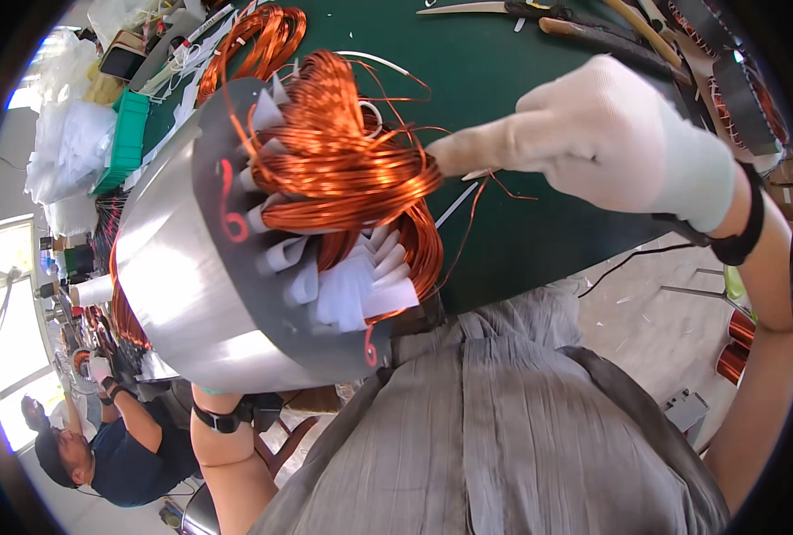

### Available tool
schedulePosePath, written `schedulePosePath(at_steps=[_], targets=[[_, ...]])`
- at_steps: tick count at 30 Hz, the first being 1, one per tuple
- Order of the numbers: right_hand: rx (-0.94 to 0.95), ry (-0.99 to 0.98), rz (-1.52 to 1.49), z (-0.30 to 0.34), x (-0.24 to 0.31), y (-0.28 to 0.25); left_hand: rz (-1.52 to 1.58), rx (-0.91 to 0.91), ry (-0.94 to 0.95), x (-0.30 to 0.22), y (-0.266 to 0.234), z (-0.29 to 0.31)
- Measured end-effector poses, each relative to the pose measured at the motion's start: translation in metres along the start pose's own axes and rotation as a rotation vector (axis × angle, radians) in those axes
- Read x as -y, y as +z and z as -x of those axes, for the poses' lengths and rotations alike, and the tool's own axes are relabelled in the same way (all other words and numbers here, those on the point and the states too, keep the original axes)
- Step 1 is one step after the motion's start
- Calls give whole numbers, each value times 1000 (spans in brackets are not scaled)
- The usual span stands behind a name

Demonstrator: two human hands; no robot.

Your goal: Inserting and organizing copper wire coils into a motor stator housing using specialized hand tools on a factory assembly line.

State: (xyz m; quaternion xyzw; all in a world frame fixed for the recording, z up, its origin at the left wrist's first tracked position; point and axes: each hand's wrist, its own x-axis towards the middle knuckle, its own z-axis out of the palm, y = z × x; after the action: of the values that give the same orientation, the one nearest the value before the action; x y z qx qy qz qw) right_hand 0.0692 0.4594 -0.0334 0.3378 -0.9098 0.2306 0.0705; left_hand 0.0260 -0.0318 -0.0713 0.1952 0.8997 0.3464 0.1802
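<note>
A large steel motor stator [178,259] lies on its side in front of me, its dark end face toward the right. Thick copper winding coils [352,169] bulge from that end, with white insulation slips [352,290] sticking out of the slots below them. My right hand [593,134], in a white glove, reaches in from the right. Its index finger is stretched out with the tip against the coils, and the other fingers are curled. My left forearm [227,446] goes up behind the stator's lower side, so the left hand's fingers are hidden.
The stator rests at the green tabletop [521,241]. Loose copper coils [267,40] lie at the back left, near a green bin [127,138]. Wooden-handled tools [593,40] lie at the back right. Another person [133,446] works at the far left.
</note>
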Motion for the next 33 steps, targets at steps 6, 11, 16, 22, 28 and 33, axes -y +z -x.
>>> schedulePosePath(at_steps=[6,11,16,22,28,33], targets=[[209,280,329,-22,81,-27,9,8,16,4,4,-3],[322,313,586,-36,86,-31,-7,-7,12,5,3,2],[112,355,-140,-22,53,-31,-7,-4,21,5,3,-3],[113,562,-490,-13,50,-27,-8,9,26,3,5,-7],[313,465,-108,-27,59,-40,-6,7,6,4,2,-2],[462,428,384,-39,74,-47,-19,-14,-15,2,-1,7]])
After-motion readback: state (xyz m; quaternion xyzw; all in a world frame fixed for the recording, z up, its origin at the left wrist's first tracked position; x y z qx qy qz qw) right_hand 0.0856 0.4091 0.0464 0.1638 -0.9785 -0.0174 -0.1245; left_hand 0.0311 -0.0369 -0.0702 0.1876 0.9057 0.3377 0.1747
